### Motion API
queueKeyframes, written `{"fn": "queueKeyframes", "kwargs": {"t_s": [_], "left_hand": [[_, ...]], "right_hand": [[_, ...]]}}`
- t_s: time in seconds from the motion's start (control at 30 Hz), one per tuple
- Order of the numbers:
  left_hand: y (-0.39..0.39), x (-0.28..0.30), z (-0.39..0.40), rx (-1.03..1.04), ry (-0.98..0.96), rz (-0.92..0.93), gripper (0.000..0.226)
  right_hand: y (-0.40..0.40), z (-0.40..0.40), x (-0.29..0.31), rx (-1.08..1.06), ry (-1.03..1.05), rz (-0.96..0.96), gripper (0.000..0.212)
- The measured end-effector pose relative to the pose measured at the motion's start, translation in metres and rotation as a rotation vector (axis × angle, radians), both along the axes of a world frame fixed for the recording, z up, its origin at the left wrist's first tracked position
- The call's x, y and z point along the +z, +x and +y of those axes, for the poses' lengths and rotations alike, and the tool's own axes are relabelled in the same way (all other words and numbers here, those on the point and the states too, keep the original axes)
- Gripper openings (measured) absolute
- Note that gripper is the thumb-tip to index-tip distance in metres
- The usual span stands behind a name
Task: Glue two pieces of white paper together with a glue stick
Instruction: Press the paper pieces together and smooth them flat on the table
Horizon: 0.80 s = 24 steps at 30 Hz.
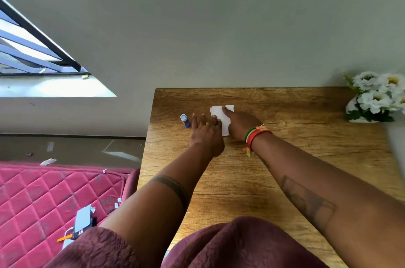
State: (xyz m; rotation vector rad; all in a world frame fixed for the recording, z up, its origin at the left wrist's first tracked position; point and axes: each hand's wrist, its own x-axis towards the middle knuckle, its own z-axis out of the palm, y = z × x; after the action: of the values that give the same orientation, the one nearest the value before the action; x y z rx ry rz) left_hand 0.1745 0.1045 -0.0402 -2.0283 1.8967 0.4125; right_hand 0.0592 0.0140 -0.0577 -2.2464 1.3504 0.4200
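Observation:
A small piece of white paper (pixel 221 115) with ragged edges lies flat on the wooden table (pixel 241 180). My right hand (pixel 240 125) rests on its right side, index finger stretched out and pressing near the paper's far edge. My left hand (pixel 206 134) lies palm down with fingers spread, and its fingertips touch the paper's left edge. A small yellow bit (pixel 207 123) shows between the left fingers; I cannot tell what it is. A blue glue stick (pixel 185 120) with a pale end sits on the table just left of my left hand, untouched.
A white pot of white flowers (pixel 374 101) stands at the table's far right corner. The table's left edge runs close to the glue stick. Below on the left are a red quilted mattress (pixel 43 197) with paper scraps and a floor with more scraps.

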Motion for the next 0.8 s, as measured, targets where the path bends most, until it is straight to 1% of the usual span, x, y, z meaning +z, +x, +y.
{"fn": "queueKeyframes", "kwargs": {"t_s": [0.07, 0.17, 0.2, 0.3, 0.37, 0.47, 0.53, 0.6, 0.7, 0.8], "left_hand": [[-0.001, 0.004, -0.003, -0.003, -0.001, -0.015, 0.069], [-0.002, 0.008, -0.003, -0.003, 0.007, -0.023, 0.068], [-0.002, 0.008, -0.003, 0.002, 0.010, -0.026, 0.068], [-0.003, 0.010, -0.003, 0.001, 0.019, -0.028, 0.068], [0.000, 0.010, -0.003, -0.002, 0.011, -0.013, 0.066], [0.007, 0.009, -0.006, 0.021, -0.014, 0.011, 0.054], [0.011, 0.006, -0.008, 0.046, -0.061, 0.032, 0.045], [0.014, 0.003, -0.008, 0.050, -0.111, 0.048, 0.040], [0.017, -0.005, -0.007, 0.039, -0.157, 0.054, 0.040], [0.019, -0.008, -0.007, 0.051, -0.174, 0.073, 0.041]], "right_hand": [[-0.005, 0.006, 0.000, 0.006, -0.009, 0.014, 0.084], [-0.009, 0.012, -0.004, 0.002, -0.010, -0.016, 0.083], [-0.008, 0.013, -0.005, -0.004, -0.022, -0.027, 0.078], [-0.008, 0.012, -0.007, -0.016, -0.102, -0.070, 0.055], [-0.015, 0.014, -0.011, -0.039, -0.110, -0.120, 0.052], [-0.025, 0.013, -0.015, -0.118, -0.095, -0.222, 0.052], [-0.026, 0.011, -0.015, -0.146, -0.064, -0.255, 0.054], [-0.027, 0.007, -0.014, -0.132, -0.013, -0.248, 0.060], [-0.031, -0.001, -0.012, -0.099, 0.059, -0.215, 0.070], [-0.027, -0.005, -0.011, -0.091, 0.074, -0.183, 0.075]]}}
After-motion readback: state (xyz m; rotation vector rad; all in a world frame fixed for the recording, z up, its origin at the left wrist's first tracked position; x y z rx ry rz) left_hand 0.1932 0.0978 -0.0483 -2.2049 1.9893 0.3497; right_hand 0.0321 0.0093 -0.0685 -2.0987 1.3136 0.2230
